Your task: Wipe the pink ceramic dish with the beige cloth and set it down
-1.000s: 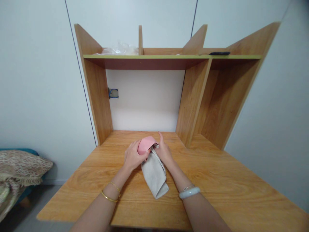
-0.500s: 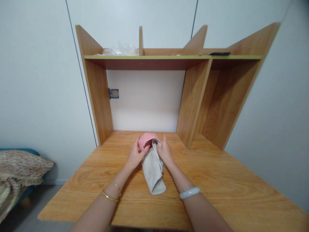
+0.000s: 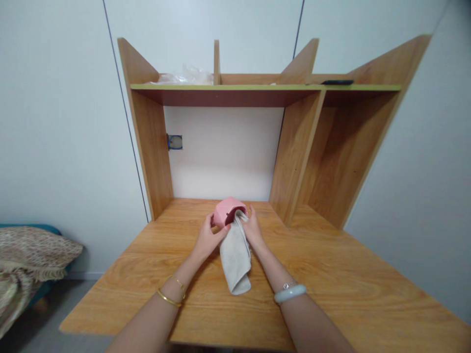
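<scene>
- Grey cloth (image 3: pixel 235 257) hung betw. your forearms, low end near the desk (image 3: pixel 331 274).
- Your left hand (image 3: pixel 208 240) was closed round the pink cup (image 3: pixel 227 212), above mid-desk, mouth tilted to you for access.
- Right hand (image 3: pixel 253 231) pinched the cloth top at that mouth.
- Far: shelf (image 3: pixel 228 87) w/ plastic bag (image 3: pixel 184 76).

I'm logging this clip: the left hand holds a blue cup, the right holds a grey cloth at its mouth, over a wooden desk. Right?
Wrong colour: the cup is pink, as the head view shows. The left hand holds it, the right hand holds the grey cloth at its mouth, over the wooden desk.
</scene>
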Demonstrator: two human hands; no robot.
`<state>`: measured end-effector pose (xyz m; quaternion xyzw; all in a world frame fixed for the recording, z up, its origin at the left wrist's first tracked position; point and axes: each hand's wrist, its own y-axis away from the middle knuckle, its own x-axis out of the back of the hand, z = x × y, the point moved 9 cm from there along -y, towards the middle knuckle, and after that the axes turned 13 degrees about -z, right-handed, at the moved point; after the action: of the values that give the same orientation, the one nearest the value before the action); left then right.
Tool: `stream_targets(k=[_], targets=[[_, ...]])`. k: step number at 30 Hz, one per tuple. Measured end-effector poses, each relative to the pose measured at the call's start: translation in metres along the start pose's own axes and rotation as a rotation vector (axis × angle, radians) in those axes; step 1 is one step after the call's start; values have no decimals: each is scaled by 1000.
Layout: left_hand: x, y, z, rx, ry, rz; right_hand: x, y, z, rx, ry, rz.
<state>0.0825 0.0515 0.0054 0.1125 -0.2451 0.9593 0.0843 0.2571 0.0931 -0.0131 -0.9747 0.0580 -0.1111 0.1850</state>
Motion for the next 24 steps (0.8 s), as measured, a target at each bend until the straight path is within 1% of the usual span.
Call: stream_targets(k=[3, 10, 13, 16, 20, 24], targets=[[5, 1, 5, 4, -45, 42, -1, 2, -4, -45, 89, -18], [13, 5, 19, -4, -97, 95, -1, 8, -17, -82, 401, -70], [13, 5, 23, -28, -163, 94, 0, 10, -22, -105, 518, -76], [11, 5, 30, -88, -299, 66, -1, 13, -28, -131, 621, -86], [10, 8, 38, -147, -476, 47, -2, 17, -34, -147, 676, -107], [11, 8, 41, -160, -532, 56, -3, 17, -36, -95, 612, -95]])
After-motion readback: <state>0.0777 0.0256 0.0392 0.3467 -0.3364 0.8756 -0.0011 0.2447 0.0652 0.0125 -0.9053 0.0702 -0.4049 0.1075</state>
